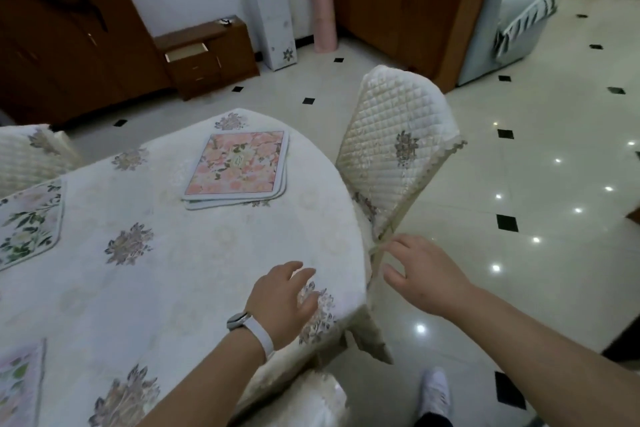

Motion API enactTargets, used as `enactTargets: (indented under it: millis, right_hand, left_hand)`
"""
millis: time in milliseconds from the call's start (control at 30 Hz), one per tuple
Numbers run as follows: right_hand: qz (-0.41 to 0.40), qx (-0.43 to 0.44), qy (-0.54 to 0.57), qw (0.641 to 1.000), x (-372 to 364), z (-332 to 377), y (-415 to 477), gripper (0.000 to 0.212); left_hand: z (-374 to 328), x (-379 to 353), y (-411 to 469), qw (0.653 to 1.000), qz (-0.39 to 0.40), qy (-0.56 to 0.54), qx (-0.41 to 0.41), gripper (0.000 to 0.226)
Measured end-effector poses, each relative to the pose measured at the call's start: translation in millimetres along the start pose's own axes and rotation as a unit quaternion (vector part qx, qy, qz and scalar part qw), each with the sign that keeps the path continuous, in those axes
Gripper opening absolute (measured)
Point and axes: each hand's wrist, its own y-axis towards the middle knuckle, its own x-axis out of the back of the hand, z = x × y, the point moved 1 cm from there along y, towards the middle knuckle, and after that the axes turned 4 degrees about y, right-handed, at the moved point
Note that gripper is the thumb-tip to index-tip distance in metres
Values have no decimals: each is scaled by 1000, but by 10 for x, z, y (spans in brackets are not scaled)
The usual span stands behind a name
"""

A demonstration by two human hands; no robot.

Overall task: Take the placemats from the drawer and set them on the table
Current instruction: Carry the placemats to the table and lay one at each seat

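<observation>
2 or 3 stacked pink placemats [237,168] look light and bendy to us; pinch an edge. This side of them, our left hand [282,298] and right hand [422,274] spread empty.

I see a stack of placemats [239,166] on the far side of the tabletop [194,253] | one placemat [29,222] at its left edge, another placemat [19,388] at the near-left corner | chair [398,149] just right of the tabletop | low cabinet [228,48] behind on the floor, drawer [187,51] standing out of its front | left grip [282,298] over the near-right rim, right grip [424,274] beside the chair
</observation>
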Motion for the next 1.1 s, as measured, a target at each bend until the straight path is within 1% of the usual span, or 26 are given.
enactTargets:
  millis: [67,200,300,433,567,733,800,867,967,1100]
  right_hand:
    - [-6,-4,9,1000,187,-379,48,44]
    - [-22,-37,27,999,569,-1314,145,44]
    - [-11,-64,31,997,767,-1925,200,46]
    - [3,-62,26,998,938,-2351,392,46]
    - [12,-23,37,999,953,-2339,664,45]
    - [37,41,44,998,908,-2056,1077,44]
    - [47,63,48,996,900,-1939,1240,45]
    - [60,81,40,994,897,-1845,1414,45]
    - [78,100,19,992,885,-1750,1768,43]
    - [102,116,-6,988,845,-1555,2271,41]
  left_hand:
    - [-362,23,287,1000,4,-2,-4,66]
    - [-1177,28,963,1000,2,4,-30,64]
    - [-1710,-1,1336,999,-5,-3,-45,62]
    - [-2023,-78,1604,999,-13,1,-50,55]
    - [-1890,-89,1713,1000,15,6,4,49]
    - [-1513,-9,1771,997,-2,-11,80,67]
    - [-1337,-34,1782,994,-4,-15,105,66]
    - [-1138,-76,1797,991,-2,-15,131,70]
    - [-796,-114,1877,983,-5,-26,182,75]
    - [-375,-112,1973,972,-9,-53,228,80]
